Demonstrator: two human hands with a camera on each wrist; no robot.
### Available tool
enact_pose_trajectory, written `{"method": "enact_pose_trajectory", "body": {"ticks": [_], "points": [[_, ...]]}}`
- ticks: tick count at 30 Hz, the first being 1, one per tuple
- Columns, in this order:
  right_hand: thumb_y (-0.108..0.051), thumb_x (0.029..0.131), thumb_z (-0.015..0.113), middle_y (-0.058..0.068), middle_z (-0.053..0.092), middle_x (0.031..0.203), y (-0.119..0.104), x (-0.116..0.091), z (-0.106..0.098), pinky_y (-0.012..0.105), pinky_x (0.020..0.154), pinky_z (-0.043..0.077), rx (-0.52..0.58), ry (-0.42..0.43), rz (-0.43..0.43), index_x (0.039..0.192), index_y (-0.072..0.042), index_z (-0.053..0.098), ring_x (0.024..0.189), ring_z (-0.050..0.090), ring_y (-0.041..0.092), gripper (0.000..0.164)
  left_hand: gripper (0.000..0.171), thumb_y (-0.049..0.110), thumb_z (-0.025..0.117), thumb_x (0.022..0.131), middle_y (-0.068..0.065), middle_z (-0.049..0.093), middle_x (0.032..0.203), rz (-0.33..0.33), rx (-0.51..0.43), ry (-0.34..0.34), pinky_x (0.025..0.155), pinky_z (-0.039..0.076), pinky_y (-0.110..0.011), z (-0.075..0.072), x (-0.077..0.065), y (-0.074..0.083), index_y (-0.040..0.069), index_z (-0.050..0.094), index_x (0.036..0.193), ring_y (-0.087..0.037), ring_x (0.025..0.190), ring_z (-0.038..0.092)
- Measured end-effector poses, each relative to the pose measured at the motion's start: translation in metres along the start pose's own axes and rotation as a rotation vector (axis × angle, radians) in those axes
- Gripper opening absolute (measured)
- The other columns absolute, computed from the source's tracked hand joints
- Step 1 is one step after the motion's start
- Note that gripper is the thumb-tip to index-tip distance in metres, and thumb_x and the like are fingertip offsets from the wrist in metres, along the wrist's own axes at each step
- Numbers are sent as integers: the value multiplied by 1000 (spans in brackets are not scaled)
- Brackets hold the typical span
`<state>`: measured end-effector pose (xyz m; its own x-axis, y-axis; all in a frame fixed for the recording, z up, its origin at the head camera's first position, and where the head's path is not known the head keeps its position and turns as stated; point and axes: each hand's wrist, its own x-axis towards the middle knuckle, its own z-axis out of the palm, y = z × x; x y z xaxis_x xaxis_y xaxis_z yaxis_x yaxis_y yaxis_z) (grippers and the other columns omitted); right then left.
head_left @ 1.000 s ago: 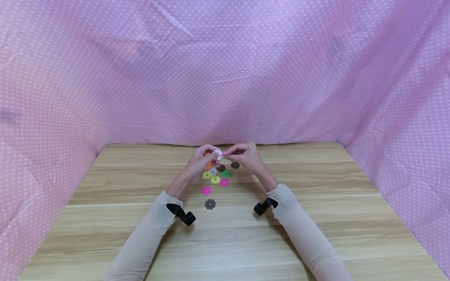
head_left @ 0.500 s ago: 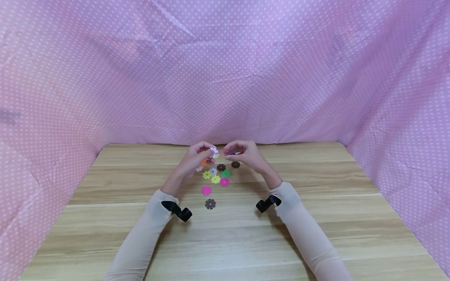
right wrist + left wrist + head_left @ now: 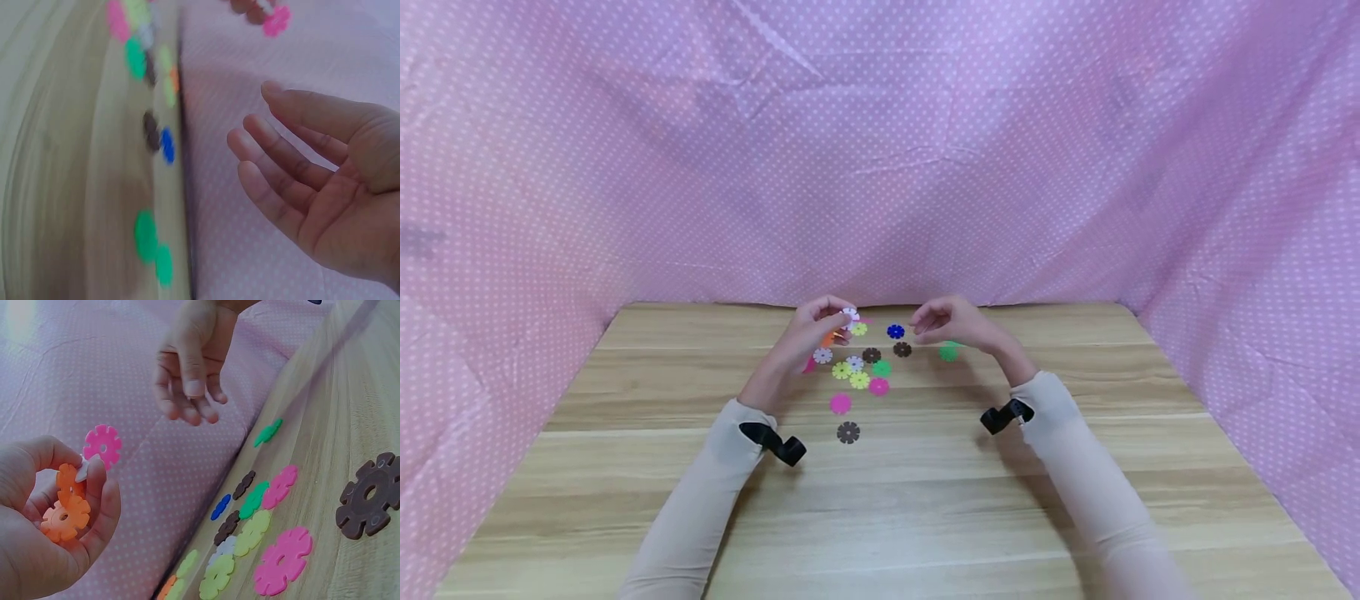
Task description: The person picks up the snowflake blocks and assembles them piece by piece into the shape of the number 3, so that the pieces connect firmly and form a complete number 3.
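My left hand (image 3: 811,329) holds a small chain of joined, notched plastic discs above the far part of the table. Two orange discs (image 3: 65,519) sit within its curled fingers. A white disc (image 3: 83,467) is pinched at the fingertips, and a pink disc (image 3: 103,433) sticks out past them. Apart from it on the right, my right hand (image 3: 958,323) hovers with nothing in it, fingers loosely bent and spread. Nearest to that hand lie a blue disc (image 3: 896,332), a brown disc (image 3: 902,350) and a green disc (image 3: 949,353).
Between the arms, loose discs lie on the wooden table (image 3: 880,517), among them yellow discs (image 3: 859,380), a pink disc (image 3: 840,404) and a brown disc (image 3: 848,432) closest to the person. A pink dotted cloth (image 3: 880,167) hangs behind the table's far edge.
My right hand has left the pink disc beside the left hand, moved right and loosened its fingers, uncovering the blue disc. My left hand has drawn slightly left with the joined discs.
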<state>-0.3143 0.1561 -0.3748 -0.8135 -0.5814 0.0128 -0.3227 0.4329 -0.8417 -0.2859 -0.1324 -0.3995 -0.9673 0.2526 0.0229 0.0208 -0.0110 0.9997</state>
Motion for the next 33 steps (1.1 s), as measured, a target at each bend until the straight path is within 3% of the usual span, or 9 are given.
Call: {"method": "enact_pose_trajectory", "body": {"ticks": [6,13,26,33], "points": [[9,85,73,35,68,106,16,-6,-13,22,83,59,-74,-75,-34,113,16,65,100,67,47,29,22,6,57,102,2,61,95,3,-3,4,75,61,-24,0,0,0,-3,59,121,-10,75,65],[5,85,77,29,70,101,33,-13,-22,30,84,58,-195,-97,3,114,12,68,95,67,37,31,22,6,57,102,2,62,95,1,-6,-1,75,61,-24,0,1,-2,-3,59,121,-9,76,65],[8,79,80,26,70,94,52,-14,-19,19,74,54,-258,-99,17,110,11,71,87,65,28,33,24,5,58,100,-1,60,100,-20,11,0,86,62,-36,6,-1,-3,-4,59,122,-11,78,65],[8,80,79,19,74,96,54,-15,-16,23,75,55,-301,-86,50,106,8,74,87,66,25,26,24,5,58,100,-1,60,101,-14,1,2,77,62,-25,8,-2,-4,-4,59,122,-11,78,65]]}}
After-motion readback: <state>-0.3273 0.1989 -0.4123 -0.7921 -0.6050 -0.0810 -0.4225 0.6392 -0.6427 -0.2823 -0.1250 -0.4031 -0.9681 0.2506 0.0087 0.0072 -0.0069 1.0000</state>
